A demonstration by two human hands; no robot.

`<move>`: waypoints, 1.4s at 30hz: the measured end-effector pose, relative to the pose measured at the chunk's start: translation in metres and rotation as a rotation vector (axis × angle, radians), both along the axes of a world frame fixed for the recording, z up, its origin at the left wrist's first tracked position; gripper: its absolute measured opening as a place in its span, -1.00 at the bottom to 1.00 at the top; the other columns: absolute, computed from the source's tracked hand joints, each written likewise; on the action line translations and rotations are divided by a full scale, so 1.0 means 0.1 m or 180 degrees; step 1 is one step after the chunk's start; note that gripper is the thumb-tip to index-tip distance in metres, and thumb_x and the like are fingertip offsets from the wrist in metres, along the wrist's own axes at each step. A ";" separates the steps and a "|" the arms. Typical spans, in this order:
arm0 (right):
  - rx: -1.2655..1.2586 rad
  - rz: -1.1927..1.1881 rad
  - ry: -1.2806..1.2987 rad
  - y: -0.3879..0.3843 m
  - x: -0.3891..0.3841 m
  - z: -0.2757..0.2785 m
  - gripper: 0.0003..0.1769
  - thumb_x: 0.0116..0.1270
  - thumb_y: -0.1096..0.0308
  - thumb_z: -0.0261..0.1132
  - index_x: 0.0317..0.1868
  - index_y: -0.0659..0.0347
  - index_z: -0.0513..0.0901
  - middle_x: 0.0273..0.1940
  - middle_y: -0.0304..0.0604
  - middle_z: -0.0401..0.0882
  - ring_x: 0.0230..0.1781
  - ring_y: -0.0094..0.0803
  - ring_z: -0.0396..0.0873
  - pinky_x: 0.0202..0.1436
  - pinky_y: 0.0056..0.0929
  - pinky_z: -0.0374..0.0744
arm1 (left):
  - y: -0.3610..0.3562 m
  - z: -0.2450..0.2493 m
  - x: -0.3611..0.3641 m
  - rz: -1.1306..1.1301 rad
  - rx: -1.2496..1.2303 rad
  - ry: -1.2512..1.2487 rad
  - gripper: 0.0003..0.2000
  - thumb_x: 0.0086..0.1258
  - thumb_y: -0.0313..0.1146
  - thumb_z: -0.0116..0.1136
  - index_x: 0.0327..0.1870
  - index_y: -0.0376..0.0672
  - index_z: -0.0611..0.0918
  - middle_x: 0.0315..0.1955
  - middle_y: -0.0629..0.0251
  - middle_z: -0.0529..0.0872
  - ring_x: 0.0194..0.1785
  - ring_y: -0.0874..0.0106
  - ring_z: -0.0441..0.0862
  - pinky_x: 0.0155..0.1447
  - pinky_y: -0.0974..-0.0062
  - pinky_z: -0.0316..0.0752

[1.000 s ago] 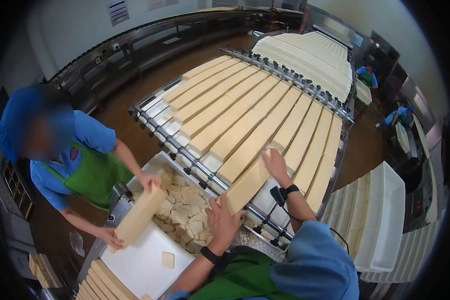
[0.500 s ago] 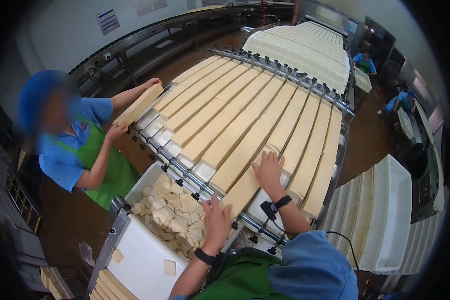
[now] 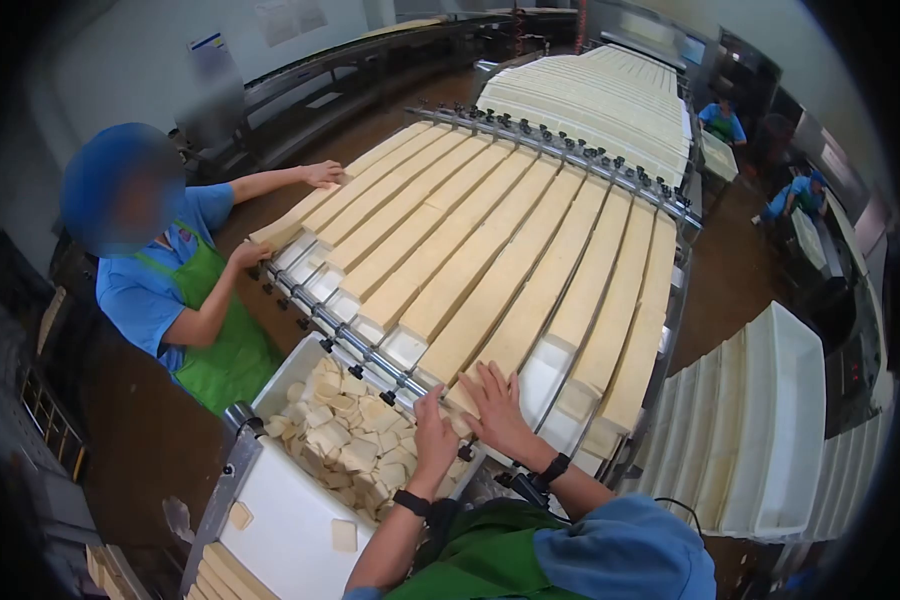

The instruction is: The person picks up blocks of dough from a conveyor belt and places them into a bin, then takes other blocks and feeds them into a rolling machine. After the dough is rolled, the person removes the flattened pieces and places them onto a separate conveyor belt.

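Note:
Long pale-yellow loaf-like bars (image 3: 485, 265) lie side by side on a white slotted table (image 3: 545, 365). At the near edge, my left hand (image 3: 435, 440) is curled against the end of one bar, thumb and fingers around its left side. My right hand (image 3: 498, 415) lies on top of that same bar close by, fingers spread and pressing down. Its near end is partly hidden under both hands. Dark bands circle both wrists. Below my left hand sits a white bin (image 3: 295, 365) holding many pale slices (image 3: 345, 425).
A co-worker (image 3: 200, 290) in a green apron handles a bar at the table's left edge. Metal rails with black knobs (image 3: 355, 350) border the table. Stacked white trays (image 3: 795, 430) stand right. A white surface (image 3: 280, 500) with loose slices lies lower left. Two people work far right.
My right hand has slid toward me along the bar, which now shows no gap ahead of it. My left hand stays at the near edge. The co-worker's raised bar now lies on the table.

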State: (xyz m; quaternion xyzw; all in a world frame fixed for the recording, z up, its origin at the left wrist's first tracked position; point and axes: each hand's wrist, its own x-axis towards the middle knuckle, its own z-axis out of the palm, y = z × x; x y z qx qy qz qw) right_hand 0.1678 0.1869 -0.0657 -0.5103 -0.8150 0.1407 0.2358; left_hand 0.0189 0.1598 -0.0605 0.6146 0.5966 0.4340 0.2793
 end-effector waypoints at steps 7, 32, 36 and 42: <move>0.1241 0.0529 -0.0558 0.02 0.00 -0.23 -0.46 0.08 0.39 0.38 0.14 -0.22 0.69 0.31 -0.18 0.48 0.44 -0.17 0.33 0.47 0.49 -0.01 | -0.43 -0.03 -0.27 0.0920 0.0146 -0.0096 -0.41 0.13 -0.78 -0.14 0.26 -0.21 0.48 0.12 -0.07 0.43 0.26 -0.05 0.42 0.37 0.19 0.32; 0.0969 0.0607 -0.1303 0.06 -0.07 -0.04 -0.56 0.30 0.38 0.32 0.19 -0.19 0.66 0.46 -0.10 0.33 0.55 -0.11 0.17 0.52 0.47 -0.13 | -2.42 -0.34 -1.41 0.2701 -0.0441 0.0736 -0.61 0.23 -0.61 0.24 0.11 -0.18 0.59 0.15 -0.02 0.47 0.23 -0.03 0.45 0.31 0.16 0.40; 0.0504 0.0412 -0.1032 0.11 -0.07 -0.19 -0.19 0.26 0.45 0.30 0.52 -0.10 0.28 0.51 -0.11 0.26 0.58 -0.18 0.13 0.53 0.44 -0.20 | -2.74 -0.32 -1.56 0.3045 -0.0453 0.0787 -0.63 0.23 -0.62 0.22 0.10 -0.18 0.60 0.16 0.00 0.46 0.24 0.00 0.44 0.32 0.18 0.39; 0.0261 0.0465 -0.0963 0.23 0.05 -0.37 -0.17 0.25 0.46 0.31 0.54 0.17 0.21 0.52 -0.02 0.22 0.60 -0.02 0.04 0.54 0.36 -0.20 | -3.41 -0.49 -1.68 0.3915 -0.0368 0.0773 -0.62 0.24 -0.58 0.23 0.12 -0.17 0.60 0.17 0.00 0.45 0.27 0.00 0.38 0.36 0.12 0.31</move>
